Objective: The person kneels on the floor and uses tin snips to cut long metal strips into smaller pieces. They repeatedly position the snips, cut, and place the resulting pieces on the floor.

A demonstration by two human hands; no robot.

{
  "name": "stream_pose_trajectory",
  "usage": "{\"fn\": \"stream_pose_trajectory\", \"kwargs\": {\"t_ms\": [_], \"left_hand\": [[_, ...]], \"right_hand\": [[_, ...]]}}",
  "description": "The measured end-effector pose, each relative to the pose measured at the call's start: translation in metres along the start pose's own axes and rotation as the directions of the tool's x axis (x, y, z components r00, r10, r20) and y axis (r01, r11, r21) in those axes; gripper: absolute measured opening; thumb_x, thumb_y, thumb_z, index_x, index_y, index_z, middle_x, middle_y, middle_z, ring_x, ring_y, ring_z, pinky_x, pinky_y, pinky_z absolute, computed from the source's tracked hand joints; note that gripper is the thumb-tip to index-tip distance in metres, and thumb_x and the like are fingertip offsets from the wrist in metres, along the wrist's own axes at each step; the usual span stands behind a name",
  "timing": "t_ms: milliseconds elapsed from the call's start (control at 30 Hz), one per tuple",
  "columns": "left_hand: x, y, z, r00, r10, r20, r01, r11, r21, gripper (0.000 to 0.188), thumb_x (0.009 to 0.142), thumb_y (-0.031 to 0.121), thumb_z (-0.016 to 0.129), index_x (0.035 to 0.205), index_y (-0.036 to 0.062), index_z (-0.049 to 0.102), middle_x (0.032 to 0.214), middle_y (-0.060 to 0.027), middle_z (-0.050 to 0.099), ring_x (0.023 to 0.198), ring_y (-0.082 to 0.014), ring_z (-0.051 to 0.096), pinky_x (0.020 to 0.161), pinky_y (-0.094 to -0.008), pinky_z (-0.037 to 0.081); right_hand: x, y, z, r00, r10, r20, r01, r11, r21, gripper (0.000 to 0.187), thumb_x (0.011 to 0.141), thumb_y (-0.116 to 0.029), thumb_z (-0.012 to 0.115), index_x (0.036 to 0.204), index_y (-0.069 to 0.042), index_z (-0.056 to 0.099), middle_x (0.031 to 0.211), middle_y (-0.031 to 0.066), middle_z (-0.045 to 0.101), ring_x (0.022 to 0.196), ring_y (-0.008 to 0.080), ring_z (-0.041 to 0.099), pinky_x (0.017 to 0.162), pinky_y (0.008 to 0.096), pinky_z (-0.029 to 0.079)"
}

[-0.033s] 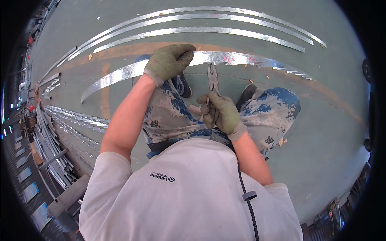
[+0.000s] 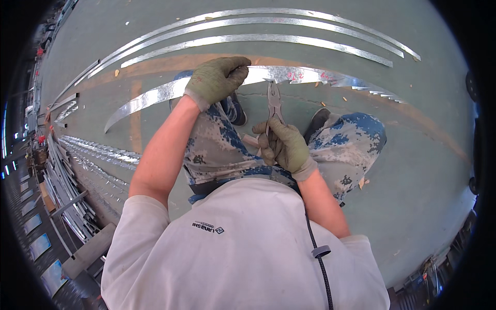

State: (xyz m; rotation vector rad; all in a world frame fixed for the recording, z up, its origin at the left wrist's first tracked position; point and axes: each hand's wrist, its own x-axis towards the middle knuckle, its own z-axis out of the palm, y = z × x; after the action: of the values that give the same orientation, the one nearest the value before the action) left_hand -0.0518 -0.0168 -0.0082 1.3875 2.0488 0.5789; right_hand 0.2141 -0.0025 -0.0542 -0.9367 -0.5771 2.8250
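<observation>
A long shiny metal strip (image 2: 155, 98) with notched, bent-out tabs along its right part runs across in front of me. My left hand (image 2: 217, 80), in a greenish work glove, is closed on the strip's near edge left of the red handwritten marks. My right hand (image 2: 287, 147), gloved too, is wrapped round the handles of a pair of pliers (image 2: 274, 101). The pliers point away from me, and their jaw tips are at the strip's near edge, by a notch. Whether the jaws grip the metal is too small to tell.
Beyond lie three more long metal strips (image 2: 258, 39) on the green floor (image 2: 423, 170). Toothed metal strips (image 2: 98, 146) and a stack of metal lengths (image 2: 67, 191) are at the left. My knees in camouflage trousers (image 2: 356, 139) flank the work. A black cord (image 2: 321, 268) hangs down my shirt.
</observation>
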Motion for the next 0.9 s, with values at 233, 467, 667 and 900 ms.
{"fn": "stream_pose_trajectory", "kwargs": {"t_ms": [233,467,667,900], "left_hand": [[0.0,0.005,0.003,1.0,-0.009,-0.016,0.01,0.996,0.085,0.037,0.101,0.027,0.068,0.131,0.0059,0.069,0.114,-0.0156,0.076,0.102,-0.0219,0.074,0.091,-0.0339,0.057],[0.002,0.008,0.004,0.998,0.054,-0.036,-0.049,0.989,0.138,0.037,0.101,0.029,0.065,0.13,0.0056,0.07,0.116,-0.0171,0.076,0.104,-0.0247,0.074,0.092,-0.0344,0.057],[0.001,0.011,0.002,0.998,0.039,-0.052,-0.034,0.995,0.092,0.037,0.1,0.028,0.067,0.128,0.0046,0.071,0.11,-0.0155,0.077,0.1,-0.0226,0.074,0.09,-0.0339,0.057],[0.001,0.008,0.005,0.998,-0.036,-0.058,0.037,0.999,0.011,0.034,0.099,0.03,0.065,0.123,0.0071,0.072,0.106,-0.0153,0.077,0.097,-0.0265,0.073,0.087,-0.0381,0.057]], "right_hand": [[0.005,0.001,0.004,0.993,-0.007,-0.12,-0.005,0.995,-0.102,0.045,0.11,-0.041,0.051,0.122,0.0,0.066,0.084,0.0061,0.07,0.062,0.0149,0.067,0.048,0.0306,0.051],[0.004,-0.005,0.004,0.976,-0.049,-0.211,-0.01,0.963,-0.268,0.045,0.108,-0.044,0.055,0.119,-0.002,0.067,0.08,0.0048,0.069,0.054,0.014,0.062,0.045,0.0311,0.049],[0.001,-0.01,0.0,0.995,0.04,-0.094,-0.047,0.997,-0.065,0.048,0.11,-0.045,0.049,0.114,-0.001,0.067,0.077,0.0037,0.066,0.051,0.0143,0.058,0.042,0.0314,0.043],[0.005,0.001,-0.014,0.933,-0.001,0.36,-0.142,0.917,0.372,0.053,0.108,-0.052,0.049,0.114,-0.003,0.067,0.078,0.0029,0.065,0.058,0.0152,0.057,0.046,0.0291,0.041]]}}
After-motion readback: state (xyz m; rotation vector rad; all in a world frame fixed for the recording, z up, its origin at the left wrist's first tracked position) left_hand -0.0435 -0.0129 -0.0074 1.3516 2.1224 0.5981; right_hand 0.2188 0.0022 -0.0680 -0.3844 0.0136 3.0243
